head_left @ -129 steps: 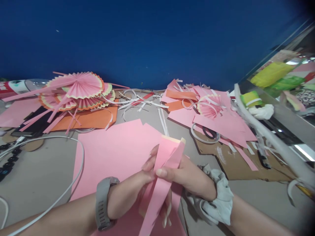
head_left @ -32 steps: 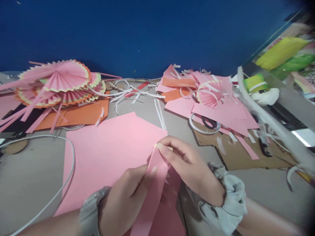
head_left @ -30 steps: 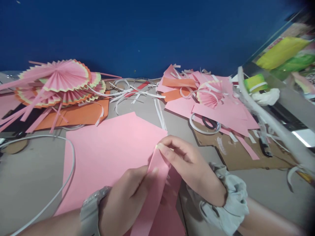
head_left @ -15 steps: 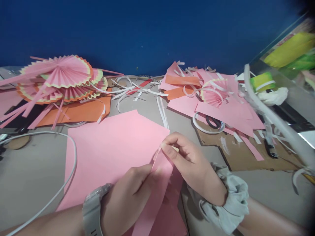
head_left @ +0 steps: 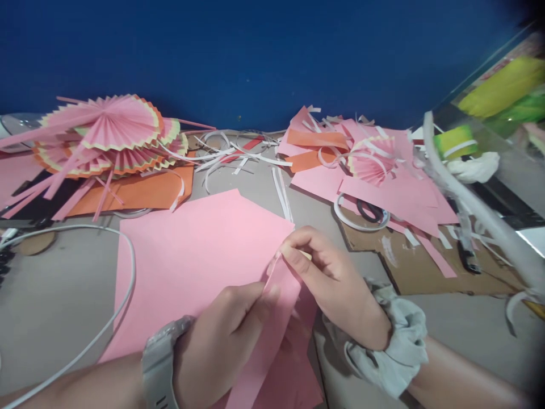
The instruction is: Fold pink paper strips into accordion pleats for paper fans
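Both hands grip a long folded pink paper strip [head_left: 272,332] just above a large pink sheet [head_left: 191,255] lying on the table. My left hand [head_left: 217,341], with a grey watch at the wrist, pinches the strip's middle from the left. My right hand [head_left: 332,278], with a grey scrunchie at the wrist, pinches the strip's top end between thumb and fingertips. The strip's lower end runs down out of view between my arms.
Pink pleated paper fans [head_left: 106,130] lie on an orange sheet [head_left: 136,193] at the back left. White paper strips [head_left: 238,159] litter the back middle. Pink and orange scraps [head_left: 361,170], a tape roll [head_left: 361,213] and cardboard [head_left: 426,267] sit at right. A white cable [head_left: 114,295] curves at left.
My right fingers have slid from the strip's middle up to its top end, which now lies pressed flat under them instead of standing open. The view has shifted slightly.
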`<control>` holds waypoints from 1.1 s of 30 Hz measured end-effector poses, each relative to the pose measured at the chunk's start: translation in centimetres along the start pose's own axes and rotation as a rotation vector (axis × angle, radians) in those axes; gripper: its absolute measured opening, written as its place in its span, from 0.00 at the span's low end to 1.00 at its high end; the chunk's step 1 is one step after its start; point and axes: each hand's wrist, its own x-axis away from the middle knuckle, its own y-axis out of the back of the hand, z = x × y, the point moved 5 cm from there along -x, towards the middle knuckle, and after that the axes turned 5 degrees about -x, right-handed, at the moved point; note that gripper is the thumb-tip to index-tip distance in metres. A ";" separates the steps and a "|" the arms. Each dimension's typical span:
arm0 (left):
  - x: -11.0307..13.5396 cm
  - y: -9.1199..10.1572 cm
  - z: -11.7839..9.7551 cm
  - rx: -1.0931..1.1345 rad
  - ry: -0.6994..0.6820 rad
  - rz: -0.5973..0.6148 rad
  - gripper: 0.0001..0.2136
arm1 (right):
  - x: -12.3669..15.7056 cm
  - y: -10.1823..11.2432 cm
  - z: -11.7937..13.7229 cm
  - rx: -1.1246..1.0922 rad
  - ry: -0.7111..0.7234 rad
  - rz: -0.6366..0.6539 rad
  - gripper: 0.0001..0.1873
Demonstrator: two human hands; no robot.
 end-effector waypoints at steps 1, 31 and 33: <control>-0.1 0.0 -0.1 0.025 0.003 0.010 0.16 | 0.0 0.0 0.0 0.004 -0.001 0.000 0.07; -1.3 1.2 0.3 -0.177 -0.004 -0.047 0.17 | -0.4 -0.7 -0.7 -0.058 -0.025 -0.015 0.07; -1.3 1.1 0.5 -0.153 -0.008 -0.029 0.17 | -0.3 -0.7 -0.7 -0.071 -0.038 -0.030 0.07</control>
